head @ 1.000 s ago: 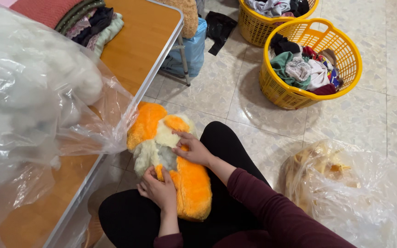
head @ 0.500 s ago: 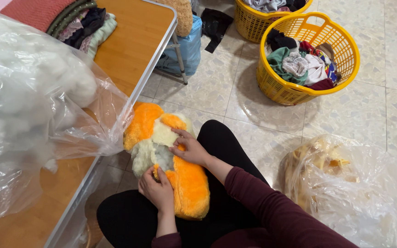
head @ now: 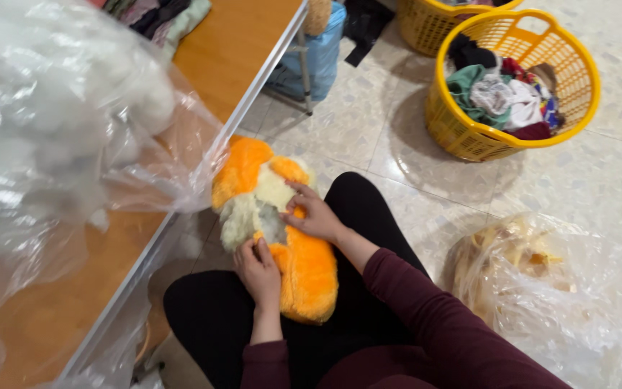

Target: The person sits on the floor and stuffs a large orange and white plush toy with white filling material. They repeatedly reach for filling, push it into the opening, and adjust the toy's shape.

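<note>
An orange-and-cream plush toy [head: 282, 238] lies on the person's lap, just off the tabletop [head: 232, 43] edge. The left hand [head: 259, 268] pinches its seam; the right hand [head: 314, 212] presses its fur.

Wooden folding table [head: 232, 54] with metal edge, left side: big clear plastic bag of white stuffing [head: 44, 122] covers most of it, folded clothes [head: 156, 14] stacked at the far end. Tiled floor [head: 383, 144]: yellow laundry basket [head: 469, 140] full of mixed clothes, second yellow basket [head: 426, 25] just behind it, blue bag [head: 322, 54] by the table leg, black cloth [head: 365, 21] near it, clear bag of yellowish pieces [head: 534, 281] at right.
</note>
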